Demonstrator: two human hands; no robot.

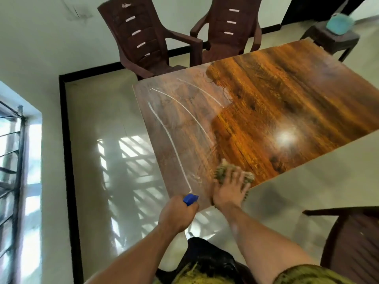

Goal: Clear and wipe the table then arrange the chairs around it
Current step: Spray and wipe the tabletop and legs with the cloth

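Note:
A glossy wooden table fills the middle and right of the view. Wet curved streaks run across its left part. My right hand lies flat, pressing a greenish cloth on the table's near corner. My left hand is shut on a bottle with a blue spray head, held just off the table's near edge. Two brown plastic chairs stand at the table's far side. Part of a third chair shows at the lower right.
A dark stool carrying a turquoise object stands beyond the table's far right corner. A barred window is on the left wall. Shiny tiled floor lies between the window and the table.

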